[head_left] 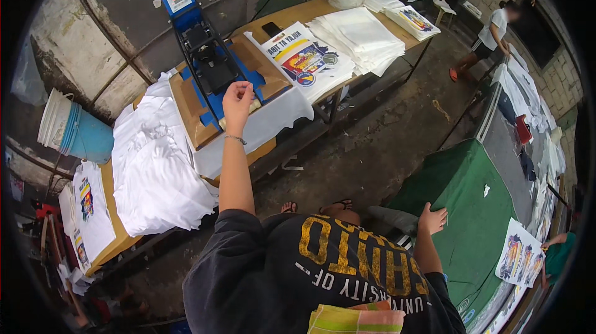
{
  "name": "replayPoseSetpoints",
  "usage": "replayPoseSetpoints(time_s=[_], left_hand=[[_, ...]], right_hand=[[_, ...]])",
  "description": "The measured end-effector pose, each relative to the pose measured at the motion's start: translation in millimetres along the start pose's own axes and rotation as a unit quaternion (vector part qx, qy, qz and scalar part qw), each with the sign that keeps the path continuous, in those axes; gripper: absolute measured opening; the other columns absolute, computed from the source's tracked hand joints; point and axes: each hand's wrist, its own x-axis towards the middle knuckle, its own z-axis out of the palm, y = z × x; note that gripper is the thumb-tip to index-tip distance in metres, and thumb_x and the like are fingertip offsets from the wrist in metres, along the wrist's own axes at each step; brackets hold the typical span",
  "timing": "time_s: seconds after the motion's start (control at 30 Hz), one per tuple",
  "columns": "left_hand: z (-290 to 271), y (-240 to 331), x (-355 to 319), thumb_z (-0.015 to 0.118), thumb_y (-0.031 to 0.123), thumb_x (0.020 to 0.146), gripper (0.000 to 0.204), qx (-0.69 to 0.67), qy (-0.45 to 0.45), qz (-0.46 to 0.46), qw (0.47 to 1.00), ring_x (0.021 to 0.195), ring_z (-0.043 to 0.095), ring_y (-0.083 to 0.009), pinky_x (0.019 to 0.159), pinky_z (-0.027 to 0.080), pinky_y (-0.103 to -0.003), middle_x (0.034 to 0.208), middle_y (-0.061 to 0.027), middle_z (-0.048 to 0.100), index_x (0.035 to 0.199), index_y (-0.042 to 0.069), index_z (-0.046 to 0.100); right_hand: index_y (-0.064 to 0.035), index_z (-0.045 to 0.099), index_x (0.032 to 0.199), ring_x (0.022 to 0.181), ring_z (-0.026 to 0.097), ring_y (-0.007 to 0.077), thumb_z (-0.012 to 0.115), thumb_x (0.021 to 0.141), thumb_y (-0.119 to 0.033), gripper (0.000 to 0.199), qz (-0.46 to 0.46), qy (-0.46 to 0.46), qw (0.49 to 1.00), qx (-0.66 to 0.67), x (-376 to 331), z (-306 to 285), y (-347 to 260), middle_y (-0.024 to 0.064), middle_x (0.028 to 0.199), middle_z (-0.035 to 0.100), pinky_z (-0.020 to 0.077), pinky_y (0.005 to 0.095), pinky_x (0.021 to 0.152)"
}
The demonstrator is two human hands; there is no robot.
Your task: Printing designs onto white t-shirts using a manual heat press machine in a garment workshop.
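Observation:
My left hand [237, 105] is raised over the front of a blue and black heat press [214, 67], its fingers curled together. A pale bar end [254, 105] of the press shows beside it; whether the fingers hold anything is hidden. White cloth [288, 113] hangs from the front of the press, over brown cardboard [192, 120]. On my right, my right hand [433, 219] rests with fingers outstretched on the edge of a green cloth [465, 191] draped over a table, holding nothing.
White shirts [155, 166] are heaped left of the press. Printed sheets [310, 61], white stacks [360, 36] and a phone [271, 30] lie on the wooden table. Buckets [77, 129] stand far left. A person [493, 33] stands at the back right; another person's green sleeve [559, 253] shows at right.

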Motion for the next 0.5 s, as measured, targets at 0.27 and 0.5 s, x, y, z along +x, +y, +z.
replayPoseSetpoints(time_s=[0.27,0.5], left_hand=[[-3.7,6.5,3.8,0.065,0.013,0.086,0.038,-0.031,0.001,-0.042,0.999,0.070,0.058,-0.0102,0.060,0.049,-0.022,0.077,-0.0049,0.061,0.118,-0.001,0.050],[-6.6,4.9,6.0,0.067,0.012,0.085,0.042,-0.042,-0.021,-0.060,0.997,0.068,0.058,-0.0108,0.059,0.049,-0.023,0.075,-0.0063,0.060,0.120,-0.003,0.049]], right_hand=[[-0.0031,0.034,0.139,0.132,0.033,0.0316,0.052,0.080,-0.052,0.078,0.002,-0.002,1.000,0.000,-2.6,-6.7,-2.6,0.0146,0.144,0.036,0.0294,0.0479,0.103],[-0.0034,0.035,0.138,0.132,0.033,0.0305,0.054,0.080,-0.052,0.078,-0.006,-0.005,1.000,0.007,-4.3,-8.9,-3.1,0.0133,0.144,0.036,0.0300,0.0468,0.103]])
